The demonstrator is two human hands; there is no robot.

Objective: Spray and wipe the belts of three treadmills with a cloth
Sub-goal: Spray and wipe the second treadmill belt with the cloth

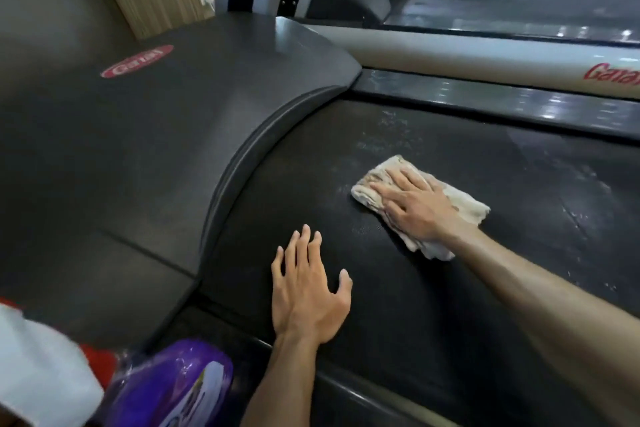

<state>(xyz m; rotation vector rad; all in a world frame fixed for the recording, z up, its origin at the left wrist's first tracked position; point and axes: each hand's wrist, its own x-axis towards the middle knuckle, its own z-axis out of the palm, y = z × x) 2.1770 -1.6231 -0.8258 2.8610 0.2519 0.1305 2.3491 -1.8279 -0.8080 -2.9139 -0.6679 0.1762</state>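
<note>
A: Where is the cloth point(420, 204) seen?

B: It is seen right of the frame's centre, folded and laid flat on the black belt point(398, 305) of the nearest treadmill. It is pressed down by the right hand point(415, 210), whose fingers point(391, 191) are held straight and close together on top of it, pointing toward the left of the frame.

A: And the left hand point(306, 291)?

B: It is laid palm-down on the belt at lower centre, well apart from the cloth. Its fingers are stretched out and slightly spread, with the thumb set wide; nothing is held.

A: What is noted on the belt itself?

B: Pale smears and specks are seen above and to the right of the cloth.

A: What is found around it?

B: A dark motor cover point(156, 149) with a red oval logo point(137, 61) fills the left of the frame. A purple bottle point(173, 388) is seen at the lower left edge, blurred. A pale side rail point(450, 52) with red lettering runs across the upper right, and more treadmill belts point(519, 3) are lined up beyond it.
</note>
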